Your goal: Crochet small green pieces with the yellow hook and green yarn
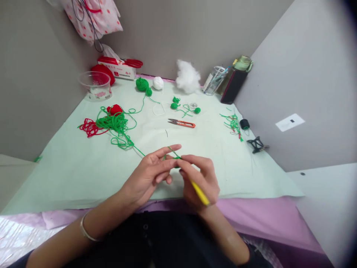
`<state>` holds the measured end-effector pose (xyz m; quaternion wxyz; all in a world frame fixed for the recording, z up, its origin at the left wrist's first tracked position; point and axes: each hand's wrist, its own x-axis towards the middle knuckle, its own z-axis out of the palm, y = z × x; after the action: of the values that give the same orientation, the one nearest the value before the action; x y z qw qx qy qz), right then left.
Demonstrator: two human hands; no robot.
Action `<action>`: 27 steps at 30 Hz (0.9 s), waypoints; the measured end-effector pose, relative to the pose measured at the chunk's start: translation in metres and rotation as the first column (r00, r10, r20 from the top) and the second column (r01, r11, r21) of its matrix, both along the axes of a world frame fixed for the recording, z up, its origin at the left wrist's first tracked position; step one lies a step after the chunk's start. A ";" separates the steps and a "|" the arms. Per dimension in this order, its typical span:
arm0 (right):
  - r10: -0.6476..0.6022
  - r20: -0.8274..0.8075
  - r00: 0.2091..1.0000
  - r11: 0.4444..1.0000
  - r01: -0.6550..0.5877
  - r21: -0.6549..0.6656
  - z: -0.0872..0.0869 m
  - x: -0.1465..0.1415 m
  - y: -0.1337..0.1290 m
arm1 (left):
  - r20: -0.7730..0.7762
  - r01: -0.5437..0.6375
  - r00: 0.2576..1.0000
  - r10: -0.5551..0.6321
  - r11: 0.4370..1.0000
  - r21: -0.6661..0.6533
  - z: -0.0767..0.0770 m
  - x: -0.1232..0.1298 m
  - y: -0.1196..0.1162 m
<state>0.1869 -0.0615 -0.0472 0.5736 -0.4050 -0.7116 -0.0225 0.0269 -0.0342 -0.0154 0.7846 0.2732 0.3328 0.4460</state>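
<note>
My left hand [150, 167] pinches a small green crochet piece [177, 158] between thumb and fingers, its index finger stretched out with green yarn looped over it. In my right hand [202, 173] is a crochet hook with a yellow handle [200, 192], its tip hidden at the work where both hands meet. From my left hand the working yarn runs back to a loose green yarn tangle [114, 123] on the table's left. Beyond the hands lie orange-handled thread snips [182, 123].
Green yarn balls [142, 84], white stuffing [187, 77], a plastic tub [99, 91] and a tissue box [117, 70] stand along the back. At right are a pen cup [213, 83], a dark phone-like slab [233, 87], yarn scraps [232, 123], black thread [244, 124] and a black stand [257, 144].
</note>
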 end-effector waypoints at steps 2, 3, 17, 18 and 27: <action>0.053 -0.258 0.965 0.986 -0.091 -0.138 0.006 0.001 0.001 | 0.048 0.007 0.999 -0.005 0.999 -0.044 -0.001 -0.004 0.005; 0.067 -0.391 0.918 0.968 -0.155 -0.198 0.009 0.002 0.002 | 0.049 -0.013 0.999 0.015 0.999 -0.036 -0.001 -0.005 0.006; 0.139 -0.673 0.727 0.835 -0.451 -0.316 0.012 0.001 0.010 | -0.049 0.005 0.999 0.000 0.995 0.104 0.007 -0.001 -0.002; 0.142 -0.699 0.700 0.828 -0.471 -0.303 0.013 0.002 0.011 | -0.055 0.004 0.998 0.002 0.994 0.110 0.007 -0.001 -0.002; 0.152 -0.412 0.899 0.907 -0.292 -0.302 0.017 0.006 -0.001 | -0.219 -0.044 0.971 0.095 0.973 0.228 0.003 -0.004 -0.006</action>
<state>0.1931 -0.0623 -0.0302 0.6157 -0.4136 -0.6215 0.2521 0.0225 -0.0397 -0.0120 0.6895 0.3966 0.3787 0.4732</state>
